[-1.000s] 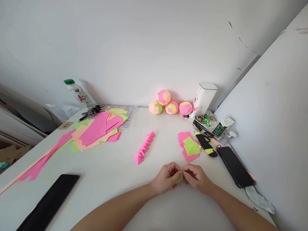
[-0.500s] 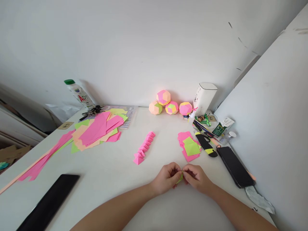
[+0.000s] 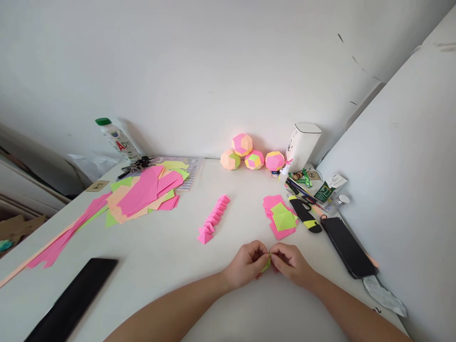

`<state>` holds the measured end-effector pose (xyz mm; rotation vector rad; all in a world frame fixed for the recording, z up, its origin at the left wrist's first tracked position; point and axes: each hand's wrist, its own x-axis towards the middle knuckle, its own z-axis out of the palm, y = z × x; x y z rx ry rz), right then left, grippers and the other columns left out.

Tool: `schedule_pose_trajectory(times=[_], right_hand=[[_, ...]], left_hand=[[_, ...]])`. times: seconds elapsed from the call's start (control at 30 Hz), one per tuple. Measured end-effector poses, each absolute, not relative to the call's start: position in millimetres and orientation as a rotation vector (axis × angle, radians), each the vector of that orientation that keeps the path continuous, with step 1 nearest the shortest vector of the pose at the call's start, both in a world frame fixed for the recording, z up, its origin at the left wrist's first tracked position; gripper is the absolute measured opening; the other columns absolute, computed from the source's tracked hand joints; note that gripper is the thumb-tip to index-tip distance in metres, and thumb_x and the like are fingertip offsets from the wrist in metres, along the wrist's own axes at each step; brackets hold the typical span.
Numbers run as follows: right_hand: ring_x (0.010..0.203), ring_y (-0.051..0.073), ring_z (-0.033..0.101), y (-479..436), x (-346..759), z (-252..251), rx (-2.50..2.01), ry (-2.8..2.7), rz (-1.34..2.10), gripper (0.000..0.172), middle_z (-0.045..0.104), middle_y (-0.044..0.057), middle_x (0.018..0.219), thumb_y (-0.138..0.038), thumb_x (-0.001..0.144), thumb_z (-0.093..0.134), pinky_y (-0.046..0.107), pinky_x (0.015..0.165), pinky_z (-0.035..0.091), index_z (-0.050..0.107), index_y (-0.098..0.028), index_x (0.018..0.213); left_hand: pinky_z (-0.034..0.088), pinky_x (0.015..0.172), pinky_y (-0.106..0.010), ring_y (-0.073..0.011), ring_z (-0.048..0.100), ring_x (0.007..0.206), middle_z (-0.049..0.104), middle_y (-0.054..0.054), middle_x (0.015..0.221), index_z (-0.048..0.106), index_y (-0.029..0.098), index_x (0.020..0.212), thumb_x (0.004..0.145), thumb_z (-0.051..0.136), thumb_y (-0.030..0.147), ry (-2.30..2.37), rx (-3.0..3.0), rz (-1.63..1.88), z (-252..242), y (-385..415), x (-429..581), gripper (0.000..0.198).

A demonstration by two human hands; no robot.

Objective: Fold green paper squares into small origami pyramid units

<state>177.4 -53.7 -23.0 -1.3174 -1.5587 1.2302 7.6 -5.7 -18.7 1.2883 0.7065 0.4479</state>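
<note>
Between my left hand [image 3: 248, 264] and my right hand [image 3: 290, 264] is a small green paper piece [image 3: 266, 264]. Both hands pinch it between thumbs and fingers, near the front of the table; most of it is hidden by the fingers. Just beyond my right hand lies a stack of pink paper pieces [image 3: 272, 203] with green squares [image 3: 284, 218] on top. To the left of the hands, a row of folded pink paper pieces [image 3: 214, 217] runs away from me across the table.
Paper balls [image 3: 242, 144] in several colours sit against the wall. Loose coloured sheets [image 3: 140, 194] spread at left, near a white bottle [image 3: 119, 140]. A black slab [image 3: 73, 299] lies front left. At right are a black and yellow cutter [image 3: 305, 213] and a phone [image 3: 348, 247].
</note>
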Motion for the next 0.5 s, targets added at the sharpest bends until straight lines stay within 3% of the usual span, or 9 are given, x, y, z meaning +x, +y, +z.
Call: schedule_pose_trajectory(times=[0.27,0.5], right_hand=[[0.049,0.013,0.049,-54.2,179.1,-17.4,-1.279,-1.407,1.317,0.016,0.052,-0.002,0.053,-0.026,0.083,0.05,0.025,0.048,0.039,0.056,-0.016,0.071],[0.049,0.012,0.05,-52.6,179.2,-16.3,-1.255,-1.355,1.336,0.017,0.053,-0.002,0.052,-0.028,0.084,0.051,0.024,0.048,0.04,0.055,-0.016,0.072]], left_hand=[[0.039,0.042,-0.021,-0.0067,0.045,0.045,0.048,0.005,0.06,0.046,0.017,0.077,0.078,0.055,0.052,0.677,1.239,0.459,-17.7,-5.4,6.4,0.036],[0.037,0.04,-0.02,-0.007,0.044,0.04,0.049,0.006,0.051,0.047,0.016,0.077,0.077,0.057,0.043,0.705,1.211,0.468,-15.1,-4.4,7.6,0.029]])
